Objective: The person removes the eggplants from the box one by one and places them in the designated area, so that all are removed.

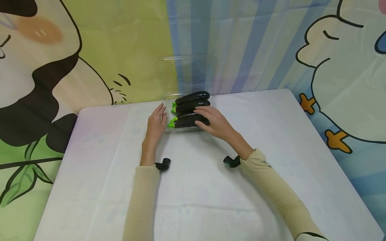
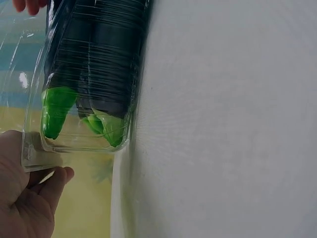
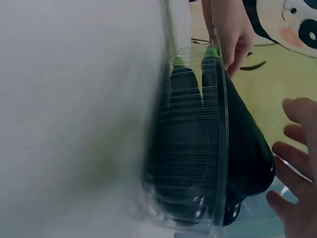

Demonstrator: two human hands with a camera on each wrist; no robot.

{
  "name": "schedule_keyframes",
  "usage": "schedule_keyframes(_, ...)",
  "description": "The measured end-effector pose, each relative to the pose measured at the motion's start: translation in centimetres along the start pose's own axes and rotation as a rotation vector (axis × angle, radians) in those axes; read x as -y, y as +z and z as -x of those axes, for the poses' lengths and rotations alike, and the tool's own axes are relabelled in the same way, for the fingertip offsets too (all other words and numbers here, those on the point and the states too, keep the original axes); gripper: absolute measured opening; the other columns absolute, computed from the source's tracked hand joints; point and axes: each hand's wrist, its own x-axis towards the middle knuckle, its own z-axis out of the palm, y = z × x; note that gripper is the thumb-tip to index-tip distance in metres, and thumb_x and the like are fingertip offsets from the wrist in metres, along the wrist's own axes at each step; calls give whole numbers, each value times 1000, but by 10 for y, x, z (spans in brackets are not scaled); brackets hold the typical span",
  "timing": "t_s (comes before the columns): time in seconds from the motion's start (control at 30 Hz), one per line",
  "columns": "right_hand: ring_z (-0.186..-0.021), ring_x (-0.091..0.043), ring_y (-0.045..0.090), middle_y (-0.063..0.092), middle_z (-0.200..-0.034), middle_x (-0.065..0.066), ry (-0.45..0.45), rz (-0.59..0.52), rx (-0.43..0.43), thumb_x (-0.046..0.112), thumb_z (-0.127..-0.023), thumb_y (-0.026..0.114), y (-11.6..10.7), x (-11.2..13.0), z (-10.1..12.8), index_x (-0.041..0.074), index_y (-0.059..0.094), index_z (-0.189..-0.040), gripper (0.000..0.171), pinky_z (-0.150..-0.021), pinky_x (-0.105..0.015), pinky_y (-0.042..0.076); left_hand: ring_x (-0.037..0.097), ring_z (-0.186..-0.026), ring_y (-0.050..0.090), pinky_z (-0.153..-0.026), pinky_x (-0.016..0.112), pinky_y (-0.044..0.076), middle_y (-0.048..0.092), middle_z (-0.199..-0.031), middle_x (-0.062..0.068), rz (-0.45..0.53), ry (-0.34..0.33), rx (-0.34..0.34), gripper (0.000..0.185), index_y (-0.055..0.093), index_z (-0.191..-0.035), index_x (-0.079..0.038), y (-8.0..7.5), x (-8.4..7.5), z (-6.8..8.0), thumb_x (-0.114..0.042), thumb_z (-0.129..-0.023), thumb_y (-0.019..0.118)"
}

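Note:
A clear plastic clamshell box (image 1: 181,130) stands at the far middle of the white table, its lid (image 1: 190,72) tipped open behind it. Dark eggplants (image 1: 193,97) with green stems lie stacked in it, stems to the left. My left hand (image 1: 156,122) sits at the box's left end, straight fingers touching the rim. In the left wrist view the left hand (image 2: 25,198) meets the box corner (image 2: 34,153) beside the stems (image 2: 57,111). My right hand (image 1: 212,122) rests flat on the front eggplant. In the right wrist view its spread fingers (image 3: 297,173) hover beside the top eggplant (image 3: 247,148).
The white cloth-covered table (image 1: 196,194) stretches wide on both sides of the box and toward me. A cartoon-printed curtain (image 1: 90,50) hangs right behind the table's far edge. Small black cameras sit on both wrists (image 1: 163,164).

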Motion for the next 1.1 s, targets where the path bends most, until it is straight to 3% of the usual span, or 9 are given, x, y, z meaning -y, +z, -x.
schedule_keyframes(0.1,-122,-24,48,55,-130,-7,-61,61,109,33,-87,61,0,4,-14,12,57,-124,42,-105,-40,38,29,-129,44,-108,39,36,47,-138,16,10,1,-5,34,54,-124,6,1,0,0,-6,-93,46)
schedule_keyframes(0.23,-120,-23,51,57,-128,-6,-106,101,173,36,-87,60,1,5,-26,12,59,-123,43,-104,-40,39,29,-129,44,-108,39,36,47,-138,16,24,-6,-1,34,55,-123,6,2,-1,0,-5,-92,47)
schedule_keyframes(0.9,-111,-23,56,58,-125,-5,-105,140,358,34,-86,62,14,8,-42,16,56,-126,44,-94,-39,47,28,-130,43,-108,40,36,45,-140,14,20,-25,16,34,54,-124,5,-2,-4,2,-6,-93,46)
schedule_keyframes(1.1,-106,-21,59,61,-120,-3,-106,173,369,32,-87,62,17,4,-41,19,60,-123,39,-87,-36,50,29,-130,43,-108,40,36,46,-139,16,21,-22,15,34,54,-123,6,-2,-4,2,-6,-93,45)
